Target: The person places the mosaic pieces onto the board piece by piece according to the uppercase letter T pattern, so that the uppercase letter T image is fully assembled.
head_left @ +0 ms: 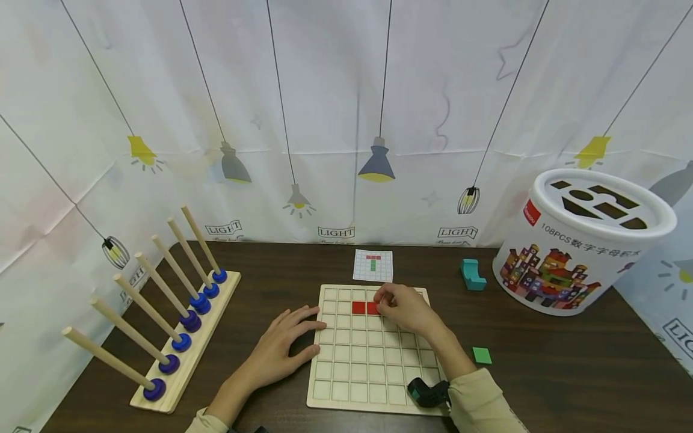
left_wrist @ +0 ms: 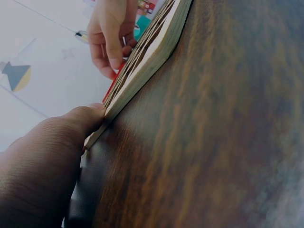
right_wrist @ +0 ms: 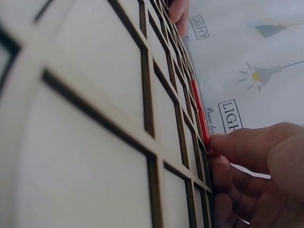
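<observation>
Right hand [head_left: 408, 310] is over the far part of the wooden grid board [head_left: 340, 370], fingers bent, thumb and index tips at the right red tile [head_left: 372, 308]. That grip's contact is half hidden: can't tell if it's pinching the tile or only pressing it. Left hand [head_left: 284, 344] is spread, tips at the board's left edge. Key relation: right red tile lies directly at the right grip's tips, on its left side, in the second row from the far edge, just beside the left red tile [head_left: 358, 308]. Each tile looks square, so no long axis of its own; the pair runs left-right along the row. Right hand is the nearer one; left sits left of the pair and closer to the person. Green tile [head_left: 482, 355] is off the board on the worktop [head_left: 568, 373], to the right of and nearer the person than the right grip, just past the forearm, so right is nearer there too. Grid card [head_left: 360, 273] with a red-and-green T lies just beyond the board. Teal block [head_left: 473, 275] stands right of the card, beside the white tub [head_left: 547, 252].
</observation>
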Action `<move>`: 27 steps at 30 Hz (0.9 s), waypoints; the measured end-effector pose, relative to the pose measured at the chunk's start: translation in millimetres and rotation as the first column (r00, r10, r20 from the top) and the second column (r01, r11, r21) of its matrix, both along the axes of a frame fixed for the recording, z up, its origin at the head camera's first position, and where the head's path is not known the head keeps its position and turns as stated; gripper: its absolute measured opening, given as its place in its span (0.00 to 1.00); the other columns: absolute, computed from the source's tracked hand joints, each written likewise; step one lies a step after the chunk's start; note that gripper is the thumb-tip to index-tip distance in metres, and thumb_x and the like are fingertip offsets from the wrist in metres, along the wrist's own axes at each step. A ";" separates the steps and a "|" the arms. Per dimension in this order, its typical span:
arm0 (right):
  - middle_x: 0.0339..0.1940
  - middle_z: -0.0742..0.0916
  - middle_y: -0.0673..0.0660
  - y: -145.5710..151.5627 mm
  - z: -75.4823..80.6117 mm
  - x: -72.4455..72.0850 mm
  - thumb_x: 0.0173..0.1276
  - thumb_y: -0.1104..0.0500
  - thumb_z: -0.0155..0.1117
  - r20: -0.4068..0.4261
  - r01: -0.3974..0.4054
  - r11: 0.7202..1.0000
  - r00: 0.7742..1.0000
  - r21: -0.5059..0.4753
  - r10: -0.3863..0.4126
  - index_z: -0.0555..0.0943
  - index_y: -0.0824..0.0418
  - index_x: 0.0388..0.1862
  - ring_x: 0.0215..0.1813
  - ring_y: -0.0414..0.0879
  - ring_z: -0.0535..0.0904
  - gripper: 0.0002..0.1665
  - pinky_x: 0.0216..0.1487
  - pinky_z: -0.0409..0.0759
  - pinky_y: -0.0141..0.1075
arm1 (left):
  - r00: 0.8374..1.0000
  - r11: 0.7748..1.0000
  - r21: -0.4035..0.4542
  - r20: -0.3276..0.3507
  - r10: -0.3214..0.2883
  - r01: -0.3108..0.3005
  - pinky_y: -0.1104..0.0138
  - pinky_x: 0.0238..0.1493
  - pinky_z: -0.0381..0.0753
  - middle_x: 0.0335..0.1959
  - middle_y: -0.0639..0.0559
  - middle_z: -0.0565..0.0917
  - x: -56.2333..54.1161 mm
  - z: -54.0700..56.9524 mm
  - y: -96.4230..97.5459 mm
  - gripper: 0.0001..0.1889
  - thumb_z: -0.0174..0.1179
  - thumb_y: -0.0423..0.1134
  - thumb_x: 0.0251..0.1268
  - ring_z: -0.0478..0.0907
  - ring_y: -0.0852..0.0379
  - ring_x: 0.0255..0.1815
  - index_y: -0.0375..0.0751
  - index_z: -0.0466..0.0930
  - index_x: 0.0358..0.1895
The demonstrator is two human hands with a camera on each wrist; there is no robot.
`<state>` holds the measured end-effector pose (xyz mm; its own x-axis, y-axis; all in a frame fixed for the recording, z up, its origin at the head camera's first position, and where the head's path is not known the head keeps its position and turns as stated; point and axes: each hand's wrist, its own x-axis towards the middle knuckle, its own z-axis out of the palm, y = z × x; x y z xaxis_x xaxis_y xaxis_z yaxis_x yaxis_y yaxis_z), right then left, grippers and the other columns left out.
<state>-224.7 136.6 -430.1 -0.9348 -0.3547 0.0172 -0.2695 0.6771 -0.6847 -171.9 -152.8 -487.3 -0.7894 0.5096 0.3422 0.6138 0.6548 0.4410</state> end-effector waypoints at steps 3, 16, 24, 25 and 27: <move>0.30 0.82 0.52 2.0 -0.3 0.5 0.65 0.63 0.60 0.002 0.006 1.000 1.000 -0.009 -0.006 0.80 0.61 0.38 0.32 0.42 0.74 0.04 0.33 0.73 0.32 | 1.000 1.000 0.003 0.003 -0.001 0.001 0.45 0.73 0.54 0.69 0.55 0.68 0.3 -0.9 0.9 0.21 0.57 0.56 0.64 0.61 0.49 0.73 0.61 0.74 0.60; 0.34 0.83 0.53 18.8 4.0 4.9 0.69 0.57 0.58 0.018 0.036 0.998 0.999 -0.056 -0.035 0.81 0.59 0.40 0.32 0.44 0.75 0.08 0.33 0.75 0.34 | 1.000 1.000 0.013 0.024 -0.005 0.005 0.45 0.73 0.53 0.69 0.54 0.68 1.6 0.2 1.8 0.21 0.57 0.55 0.64 0.61 0.49 0.73 0.61 0.74 0.60; 0.31 0.83 0.53 35.6 9.3 9.6 0.69 0.56 0.59 -0.021 0.052 0.998 0.998 -0.034 -0.053 0.80 0.58 0.35 0.28 0.43 0.74 0.07 0.29 0.74 0.32 | 1.000 1.000 0.014 0.016 -0.002 0.002 0.45 0.73 0.53 0.69 0.55 0.68 0.5 0.7 1.4 0.21 0.57 0.56 0.64 0.61 0.50 0.73 0.62 0.74 0.60; 0.31 0.82 0.52 37.6 9.4 10.4 0.69 0.56 0.59 -0.026 0.056 0.998 0.998 -0.028 -0.057 0.80 0.57 0.35 0.28 0.43 0.74 0.06 0.30 0.74 0.32 | 1.000 1.000 0.014 0.015 -0.002 0.001 0.45 0.73 0.53 0.69 0.55 0.68 0.6 0.8 1.3 0.21 0.57 0.56 0.64 0.61 0.50 0.73 0.62 0.74 0.60; 0.31 0.82 0.51 41.6 10.6 12.3 0.69 0.56 0.58 -0.038 0.064 0.998 0.997 -0.019 -0.064 0.80 0.56 0.35 0.29 0.43 0.74 0.06 0.30 0.74 0.32 | 1.000 1.000 0.014 0.011 0.000 0.000 0.45 0.73 0.54 0.69 0.54 0.68 0.8 0.8 1.1 0.21 0.57 0.56 0.64 0.61 0.49 0.73 0.62 0.74 0.60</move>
<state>-212.4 178.1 -419.6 -0.9541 -0.2934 0.0597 -0.2527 0.6820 -0.6863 -171.1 -151.7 -486.5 -0.7929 0.5052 0.3407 0.6093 0.6485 0.4564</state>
